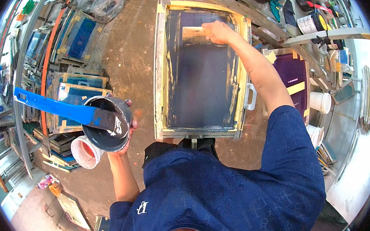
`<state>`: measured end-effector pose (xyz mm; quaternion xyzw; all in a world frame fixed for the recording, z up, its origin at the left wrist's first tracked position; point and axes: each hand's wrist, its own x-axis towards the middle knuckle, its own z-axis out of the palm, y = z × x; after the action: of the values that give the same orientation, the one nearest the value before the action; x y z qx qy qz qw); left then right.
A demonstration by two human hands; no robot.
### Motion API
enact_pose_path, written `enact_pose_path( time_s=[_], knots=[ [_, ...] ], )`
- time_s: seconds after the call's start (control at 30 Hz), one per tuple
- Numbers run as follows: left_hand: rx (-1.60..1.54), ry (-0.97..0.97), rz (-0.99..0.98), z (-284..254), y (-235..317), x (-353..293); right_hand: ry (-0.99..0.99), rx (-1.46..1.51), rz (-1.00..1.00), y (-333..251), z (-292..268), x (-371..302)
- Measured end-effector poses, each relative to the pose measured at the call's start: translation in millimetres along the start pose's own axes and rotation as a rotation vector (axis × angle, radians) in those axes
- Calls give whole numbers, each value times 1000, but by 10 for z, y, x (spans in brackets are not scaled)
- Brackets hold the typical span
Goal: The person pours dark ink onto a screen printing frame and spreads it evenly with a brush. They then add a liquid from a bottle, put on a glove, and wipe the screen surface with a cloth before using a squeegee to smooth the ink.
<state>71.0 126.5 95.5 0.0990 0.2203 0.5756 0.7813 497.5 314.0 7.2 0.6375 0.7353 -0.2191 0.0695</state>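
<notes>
My right hand point(219, 32) grips the end of a squeegee point(193, 35) with a wooden handle, near the far end of a screen printing frame point(158, 70). The squeegee lies crosswise over the dark mesh point(202, 86), whose borders carry yellow tape and dark smears. Off to the left, my left hand point(134, 124) is wrapped round the side of a tub point(108, 140) of dark ink with pale streaks. A blue spatula point(55, 106) rests across the tub's rim, its blade in the ink and its handle pointing left.
A white bucket point(87, 152) stands below the tub. Stacked frames point(78, 37) lean on racks at the left, past an orange post point(52, 57). Right of the screen are a white side handle point(250, 97), a dark purple screen point(293, 76) and white buckets point(320, 102).
</notes>
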Motion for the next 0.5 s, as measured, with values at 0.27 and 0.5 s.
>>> enact_pose_path(
  time_s=[0.27, 0.5],
  knots=[
    [-11, -149, -20, 55, 41, -212, 41, 25, -23, -289, 354, -583],
    [-78, -185, -139, 27, 46, -352, 18, 53, 1, -496, 662, -981]
  ],
)
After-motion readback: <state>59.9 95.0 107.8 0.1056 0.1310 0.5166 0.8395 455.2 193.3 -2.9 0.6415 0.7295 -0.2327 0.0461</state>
